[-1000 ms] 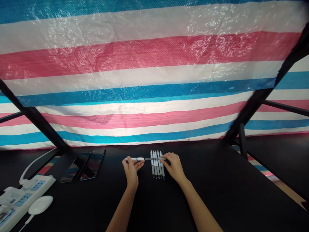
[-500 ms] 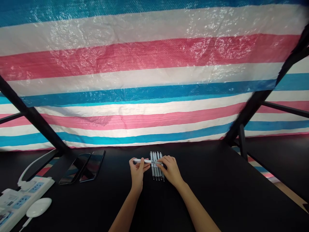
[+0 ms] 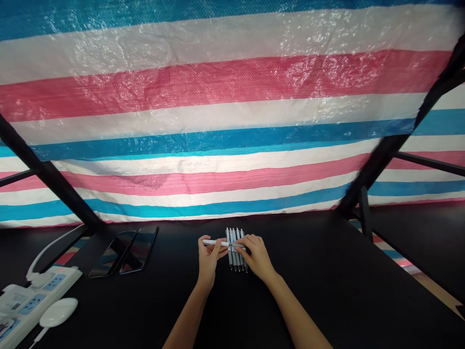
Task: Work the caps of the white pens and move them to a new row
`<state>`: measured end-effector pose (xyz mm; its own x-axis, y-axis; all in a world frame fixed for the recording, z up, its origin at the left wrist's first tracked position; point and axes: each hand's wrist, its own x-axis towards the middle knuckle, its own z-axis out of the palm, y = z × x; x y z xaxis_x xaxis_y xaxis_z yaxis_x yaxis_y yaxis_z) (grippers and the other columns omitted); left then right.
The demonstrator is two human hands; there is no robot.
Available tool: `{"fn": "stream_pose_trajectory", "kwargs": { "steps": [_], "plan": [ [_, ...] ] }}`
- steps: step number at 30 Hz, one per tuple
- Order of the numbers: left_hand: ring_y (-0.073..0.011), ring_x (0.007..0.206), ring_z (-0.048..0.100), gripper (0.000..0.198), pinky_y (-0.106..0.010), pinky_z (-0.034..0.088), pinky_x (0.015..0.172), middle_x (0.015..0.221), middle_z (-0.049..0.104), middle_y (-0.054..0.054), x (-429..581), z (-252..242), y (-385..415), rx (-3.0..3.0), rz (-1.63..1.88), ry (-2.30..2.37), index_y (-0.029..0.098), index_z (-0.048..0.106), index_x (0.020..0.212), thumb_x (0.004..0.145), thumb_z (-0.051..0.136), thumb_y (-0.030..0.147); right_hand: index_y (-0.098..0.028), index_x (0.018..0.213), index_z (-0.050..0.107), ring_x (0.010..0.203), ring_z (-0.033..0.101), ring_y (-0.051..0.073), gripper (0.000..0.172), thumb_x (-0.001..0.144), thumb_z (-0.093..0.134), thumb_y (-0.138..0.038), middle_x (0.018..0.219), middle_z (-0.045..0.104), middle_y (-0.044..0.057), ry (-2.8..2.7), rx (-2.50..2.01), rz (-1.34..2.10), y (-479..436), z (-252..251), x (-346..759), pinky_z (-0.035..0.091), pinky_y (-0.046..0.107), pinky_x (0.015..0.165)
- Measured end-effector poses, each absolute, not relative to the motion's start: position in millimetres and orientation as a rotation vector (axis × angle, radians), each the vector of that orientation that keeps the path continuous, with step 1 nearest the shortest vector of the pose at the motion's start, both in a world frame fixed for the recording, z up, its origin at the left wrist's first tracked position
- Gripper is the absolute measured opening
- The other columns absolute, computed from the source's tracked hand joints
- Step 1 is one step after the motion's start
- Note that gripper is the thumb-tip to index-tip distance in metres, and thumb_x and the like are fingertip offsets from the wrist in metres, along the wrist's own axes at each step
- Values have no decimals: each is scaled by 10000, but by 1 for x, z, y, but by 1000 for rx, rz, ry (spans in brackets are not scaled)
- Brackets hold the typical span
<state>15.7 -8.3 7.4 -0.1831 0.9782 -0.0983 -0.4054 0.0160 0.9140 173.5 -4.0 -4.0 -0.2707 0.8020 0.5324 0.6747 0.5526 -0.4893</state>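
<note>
Both my hands hold one white pen [image 3: 214,242] crosswise above a black table [image 3: 327,291]. My left hand [image 3: 208,259] pinches its barrel, and my right hand [image 3: 255,254] grips the other end with closed fingers. Under the held pen, several white and grey pens [image 3: 235,236] lie side by side in a row, pointing away from me. My right hand partly covers that row.
Two dark phones [image 3: 123,251] lie to the left. A white power strip [image 3: 27,295] and a white oval device [image 3: 58,306] with a cable sit at the far left. A striped tarp [image 3: 232,121] hangs behind, crossed by black frame bars [image 3: 381,155].
My two hands have come closer together along the pen, with the left hand shifting right. The pen's visible length between them has shortened.
</note>
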Motion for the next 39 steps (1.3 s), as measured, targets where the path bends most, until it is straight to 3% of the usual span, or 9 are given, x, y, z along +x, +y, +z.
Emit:
{"fn": "stream_pose_trajectory", "kwargs": {
  "steps": [10,16,21,28,34,39],
  "plan": [
    [-177,649,689,535,-310,555,642,798,709,-51,15,7,-7,736,1470,1025,219,337,951,636,733,391,-207,771,610,756,553,162,338,958,349,-311,761,619,25,-2037,-1216,245,-5,0,172,375,307,724],
    [-176,660,688,505,-304,552,643,826,708,-61,11,7,-6,705,1497,1025,216,359,940,646,734,381,-227,1075,575,796,589,187,235,872,523,-333,851,645,31,-1956,-1200,281,-3,-6,175,411,326,764],
    [-184,670,688,500,-305,551,634,834,704,-66,10,8,-6,674,1506,1035,215,368,937,644,738,379,-220,904,584,754,587,176,100,871,510,-277,816,633,19,-1969,-1195,309,-2,-6,176,414,311,733],
    [-183,654,688,515,-312,554,626,827,708,-60,10,7,-6,704,1501,1034,215,365,945,637,739,390,-204,763,599,733,575,174,291,933,398,-329,741,622,24,-2021,-1227,332,-1,-3,175,403,302,703],
    [-186,704,691,463,-313,550,665,839,706,-69,9,8,-6,690,1519,1047,214,367,933,674,718,367,-221,1006,585,746,590,181,198,877,501,-346,815,637,27,-1943,-1201,370,-1,-5,178,416,321,747],
    [-193,703,692,457,-319,550,659,839,702,-65,8,7,-6,703,1516,1056,218,359,931,680,710,368,-216,868,587,700,585,162,134,876,495,-313,728,610,-2,-1939,-1190,325,1,-7,180,415,295,712]
  ]
}}
